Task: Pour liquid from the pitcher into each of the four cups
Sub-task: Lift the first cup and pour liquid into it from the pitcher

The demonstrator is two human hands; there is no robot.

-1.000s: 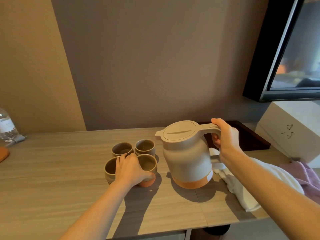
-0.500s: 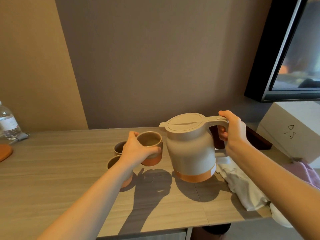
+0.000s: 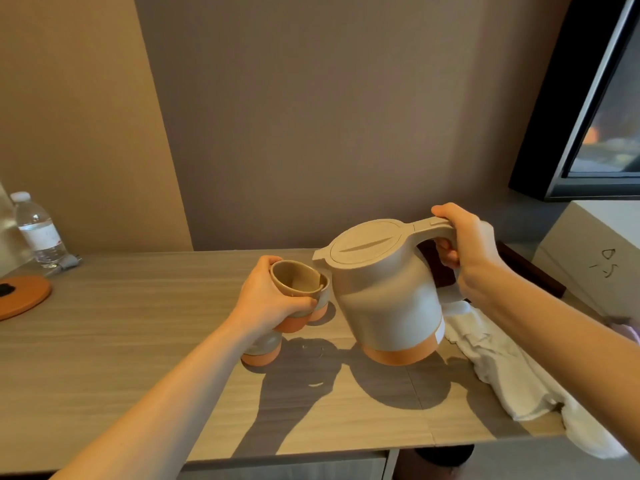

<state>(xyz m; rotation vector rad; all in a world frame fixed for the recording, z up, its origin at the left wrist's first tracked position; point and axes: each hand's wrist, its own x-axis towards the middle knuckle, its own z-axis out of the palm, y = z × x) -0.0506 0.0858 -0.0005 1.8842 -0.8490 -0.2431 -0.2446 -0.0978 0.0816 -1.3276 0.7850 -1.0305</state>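
Note:
My right hand (image 3: 467, 252) grips the handle of a beige pitcher (image 3: 384, 292) with an orange base and a closed lid. The pitcher is lifted off the table and tilted left, its spout next to a cup. My left hand (image 3: 268, 299) holds that beige cup (image 3: 294, 284) with an orange base in the air, tilted toward the spout. Two more cups show on the table: one (image 3: 263, 351) under my left wrist, another (image 3: 320, 308) behind the held cup. Any other cup is hidden by my hand. No liquid is visible at the spout.
A white cloth (image 3: 502, 368) lies at the right of the wooden table (image 3: 121, 334). A water bottle (image 3: 38, 230) and an orange round base (image 3: 20, 296) sit at far left. A white box (image 3: 595, 261) and a dark tray (image 3: 533, 271) stand at right.
My left hand has raised the cup higher and tilted it to the spout. My right hand has lifted the pitcher further and tipped it left toward the cup.

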